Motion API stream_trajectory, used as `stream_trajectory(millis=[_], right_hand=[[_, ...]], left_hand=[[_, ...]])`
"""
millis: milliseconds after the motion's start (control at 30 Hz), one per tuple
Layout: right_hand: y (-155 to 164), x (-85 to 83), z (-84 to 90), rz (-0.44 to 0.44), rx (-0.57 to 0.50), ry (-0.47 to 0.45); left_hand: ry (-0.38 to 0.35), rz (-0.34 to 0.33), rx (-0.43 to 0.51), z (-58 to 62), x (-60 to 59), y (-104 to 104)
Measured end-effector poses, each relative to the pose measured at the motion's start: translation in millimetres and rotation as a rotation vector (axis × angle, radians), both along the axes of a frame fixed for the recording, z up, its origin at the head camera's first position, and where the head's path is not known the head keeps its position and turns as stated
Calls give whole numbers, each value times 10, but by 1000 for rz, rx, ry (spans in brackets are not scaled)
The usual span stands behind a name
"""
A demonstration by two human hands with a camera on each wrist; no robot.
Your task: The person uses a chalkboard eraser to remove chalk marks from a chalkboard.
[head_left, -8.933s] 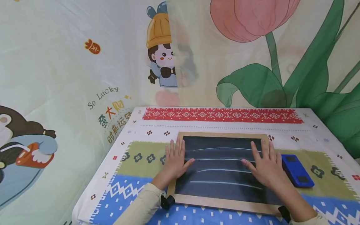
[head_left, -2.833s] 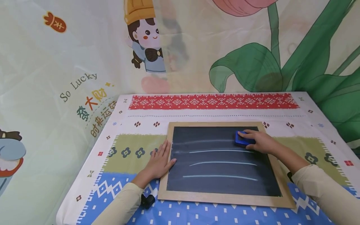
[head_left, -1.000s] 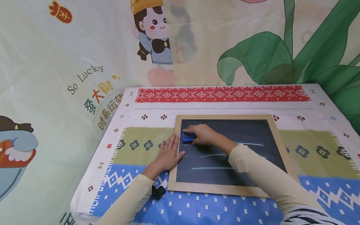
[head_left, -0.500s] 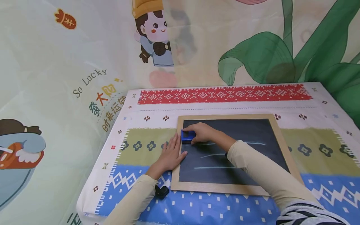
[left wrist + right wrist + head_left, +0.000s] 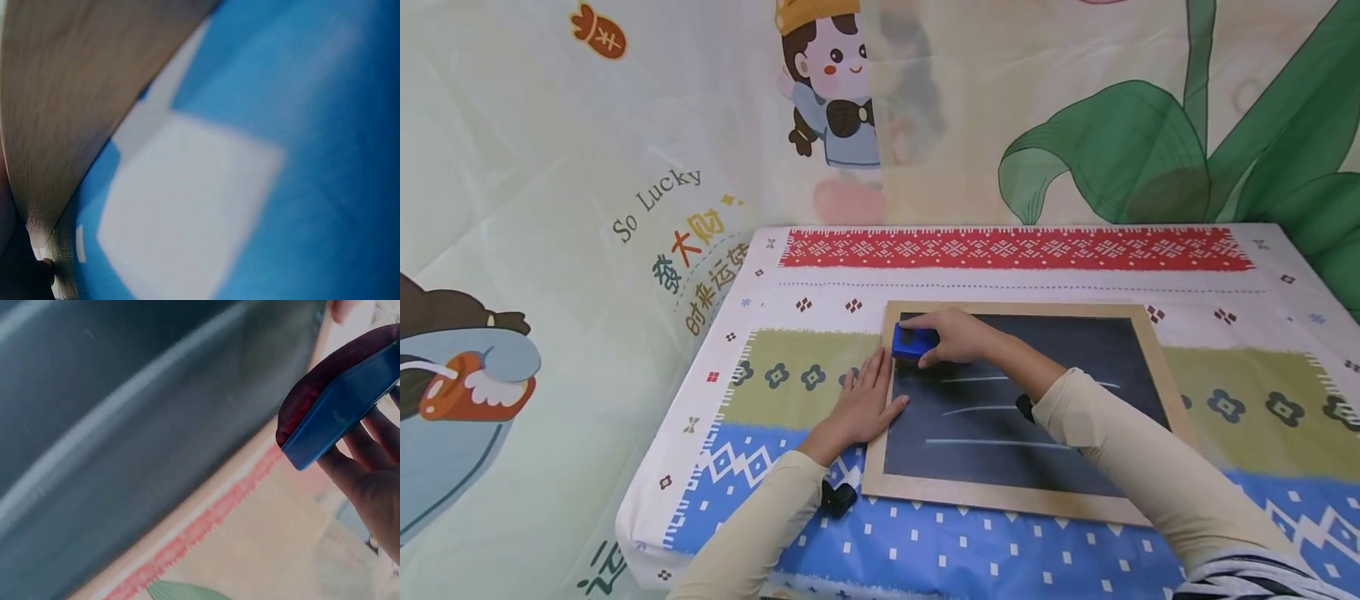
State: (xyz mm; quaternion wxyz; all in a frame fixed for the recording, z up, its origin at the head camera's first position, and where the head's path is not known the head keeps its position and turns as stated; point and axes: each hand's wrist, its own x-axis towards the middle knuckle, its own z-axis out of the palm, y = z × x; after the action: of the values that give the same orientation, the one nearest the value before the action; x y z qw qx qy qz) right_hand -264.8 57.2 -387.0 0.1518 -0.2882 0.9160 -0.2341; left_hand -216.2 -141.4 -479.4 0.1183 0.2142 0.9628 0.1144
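Note:
A wood-framed chalkboard [image 5: 1142, 354] lies flat on the patterned tablecloth, with three chalk lines [image 5: 973, 410] across its lower half. My right hand [image 5: 953, 337] reaches across the board and grips a blue eraser [image 5: 910, 343] pressed on the board's top left corner. In the right wrist view the eraser [image 5: 337, 419] shows its red felt side, with my fingers [image 5: 369, 465] curled behind it above the dark chalkboard [image 5: 125, 425]. My left hand [image 5: 867, 402] lies flat on the cloth, its thumb on the board's left frame. The left wrist view shows only a blurred wooden frame [image 5: 56, 94] against blue cloth.
The tablecloth [image 5: 1015, 250] covers a table whose left edge [image 5: 670, 442] drops off near my left arm. A printed cartoon fabric backdrop [image 5: 625, 167] hangs close behind and to the left. A small black wrist camera [image 5: 838, 498] sits by my left sleeve.
My right hand picked up the eraser and swept it leftward along the top of the board, wiping away the top chalk line. In the last second it has stayed at the upper left corner.

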Motion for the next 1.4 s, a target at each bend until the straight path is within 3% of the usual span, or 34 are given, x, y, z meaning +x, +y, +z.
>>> stream_trajectory(millis=[267,633,867,1400], right_hand=[[-49,112,-308,31,176,67],[64,190,-349,10,245,123],[552,286,-348,-56,232,112],[2027,629,-406,-239,208,118]], left_hand=[[-26,-32,-10,35,-17,75],[-14,-42,-10,1,-48,66],[-35,-27,6,-14,-34,65],[-9,-11,47,-3,-30,-30]])
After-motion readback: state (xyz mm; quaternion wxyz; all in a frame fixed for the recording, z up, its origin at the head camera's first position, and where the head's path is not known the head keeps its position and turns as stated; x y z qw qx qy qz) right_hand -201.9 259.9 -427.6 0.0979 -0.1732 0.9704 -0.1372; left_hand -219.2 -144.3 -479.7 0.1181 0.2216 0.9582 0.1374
